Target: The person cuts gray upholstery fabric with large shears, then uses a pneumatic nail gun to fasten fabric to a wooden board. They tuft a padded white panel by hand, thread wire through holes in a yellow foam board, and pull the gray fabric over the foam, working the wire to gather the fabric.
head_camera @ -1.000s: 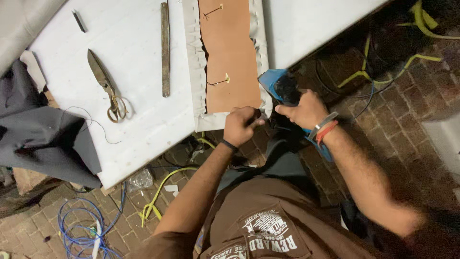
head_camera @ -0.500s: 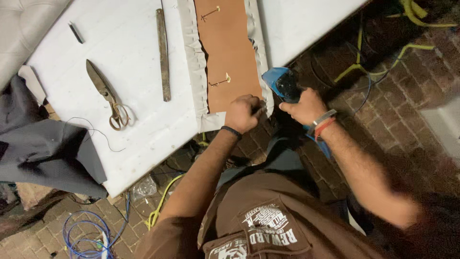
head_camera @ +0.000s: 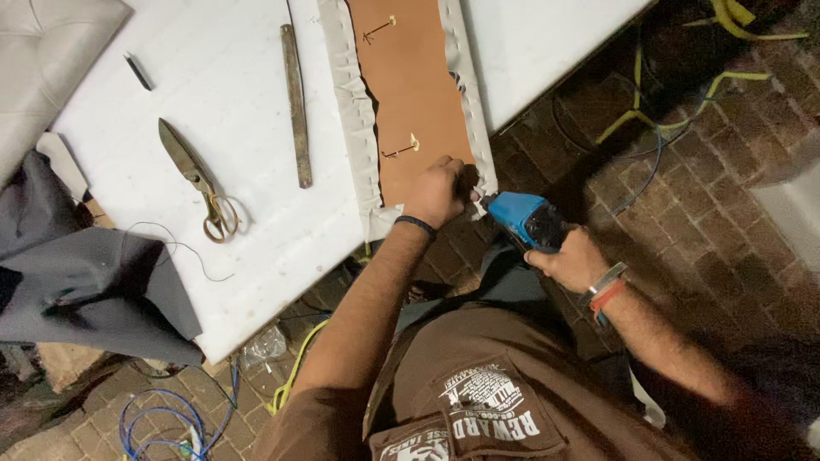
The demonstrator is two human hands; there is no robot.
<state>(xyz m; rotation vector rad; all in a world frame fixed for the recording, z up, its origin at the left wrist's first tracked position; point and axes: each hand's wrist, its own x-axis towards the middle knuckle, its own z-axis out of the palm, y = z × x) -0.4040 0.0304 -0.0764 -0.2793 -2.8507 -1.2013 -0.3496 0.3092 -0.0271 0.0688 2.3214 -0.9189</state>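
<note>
A grey cloth [head_camera: 81,282] lies bunched at the left edge of a white worktable [head_camera: 231,102], with a thin dark thread [head_camera: 184,248] trailing from it across the tabletop. Just right of it rest a pair of long shears [head_camera: 195,177] with brass-coloured handles, and beyond them a narrow metal bar [head_camera: 296,104] lying lengthwise; a small dark stick [head_camera: 137,72] sits apart near the far corner. Below the table edge, blue cable [head_camera: 162,423] coils on the brick floor [head_camera: 709,213].

Further right lies a long brown panel [head_camera: 414,94] wrapped at its edges in white fabric [head_camera: 350,119], two small metal pins showing on the board. The person's left hand [head_camera: 437,192] bears down on the panel's near corner, fingers curled and pressed together over the fabric fold. Immediately right of it, the right hand [head_camera: 571,259] is wrapped tight around the grip of a blue staple gun [head_camera: 523,218], whose nose meets the fabric edge at that same corner, touching or just short of the left hand's knuckles. Yellow cables [head_camera: 683,102] run across the bricks at far right. No container appears anywhere on the table.
</note>
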